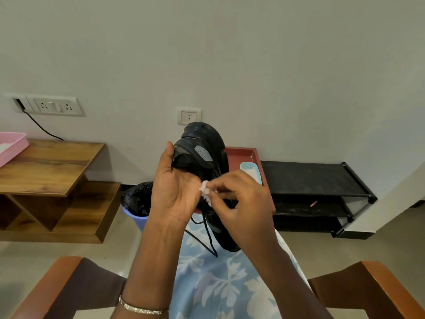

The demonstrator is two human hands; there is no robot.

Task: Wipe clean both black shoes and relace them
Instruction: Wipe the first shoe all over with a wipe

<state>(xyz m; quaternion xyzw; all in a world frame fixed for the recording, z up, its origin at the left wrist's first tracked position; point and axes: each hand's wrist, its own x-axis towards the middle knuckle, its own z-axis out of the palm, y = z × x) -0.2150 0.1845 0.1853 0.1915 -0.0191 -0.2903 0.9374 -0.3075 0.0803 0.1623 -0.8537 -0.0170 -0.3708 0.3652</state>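
Note:
A black shoe (pixel 202 148) is held up in front of me, toe upward, above my lap. My left hand (pixel 177 189) grips it from the left, thumb along its side. My right hand (pixel 241 203) pinches a small white wipe (pixel 205 191) against the shoe's lower side. Loose black laces (pixel 208 236) hang from the shoe over my blue flowered garment. Only one shoe is in view.
A red tray (pixel 243 155) holding a pale blue pack (pixel 251 170) lies on a black shoe rack (pixel 317 180) at the right. A bin with a black liner (pixel 138 199) stands by a wooden table (pixel 50 166). A pink tray (pixel 11 146) sits at the far left. Chair armrests (pixel 57 282) flank me.

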